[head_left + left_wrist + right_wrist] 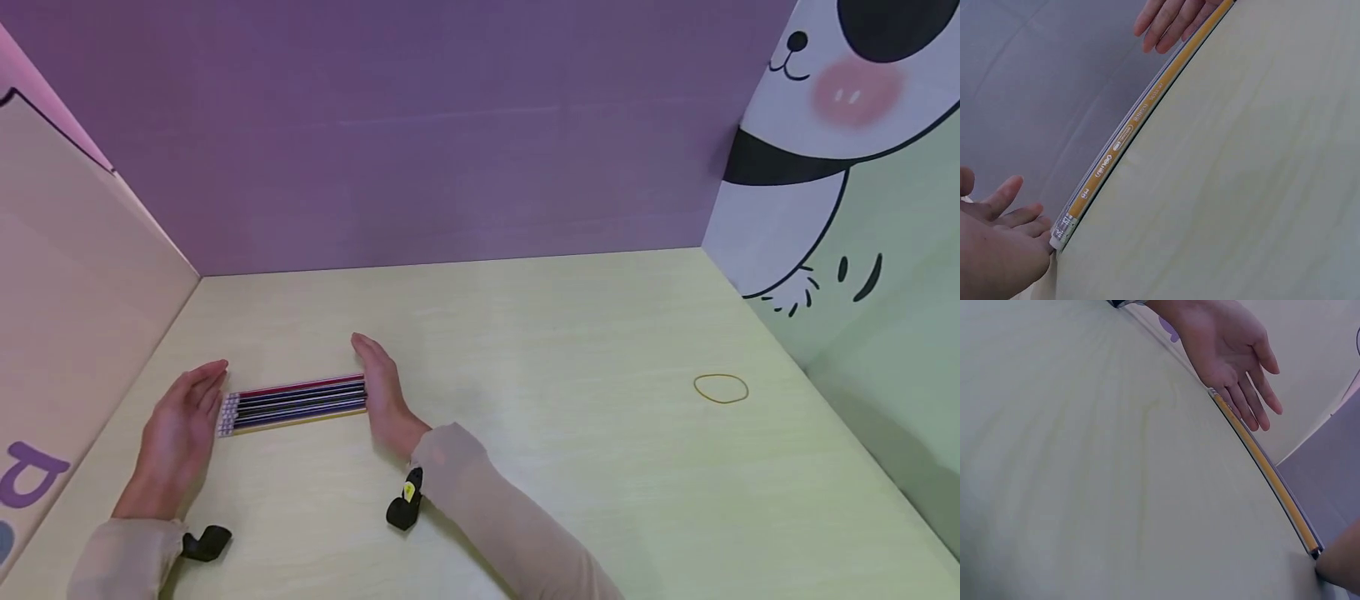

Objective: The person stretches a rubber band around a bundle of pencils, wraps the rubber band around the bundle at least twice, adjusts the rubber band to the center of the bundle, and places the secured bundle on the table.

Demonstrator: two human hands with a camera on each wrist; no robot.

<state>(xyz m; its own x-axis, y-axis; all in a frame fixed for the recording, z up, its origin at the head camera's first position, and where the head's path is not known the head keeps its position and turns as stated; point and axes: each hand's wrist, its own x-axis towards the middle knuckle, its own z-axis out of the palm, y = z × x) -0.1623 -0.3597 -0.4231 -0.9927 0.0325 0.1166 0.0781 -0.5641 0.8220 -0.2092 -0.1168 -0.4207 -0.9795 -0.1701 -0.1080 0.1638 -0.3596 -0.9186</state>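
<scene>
Several pencils [300, 402] lie side by side in a flat row on the table, red at the far edge, dark ones between, yellow at the near edge. White eraser ends point left. Beside those ends stands my left hand [178, 433], its fingers straight and palm turned toward the row. My right hand [386, 396] is on edge at the other ends, palm against them and fingers extended. The left wrist view shows the yellow pencil [1113, 147] with print along its side. In the right wrist view the left hand [1229, 359] has its fingers spread loosely by the erasers.
A yellow rubber band [721, 389] lies far to the right on the pale wooden table [555, 417]. A purple panel [450, 142] closes off the back. Side panels stand left and right, the right one [885, 333] bearing a cartoon animal.
</scene>
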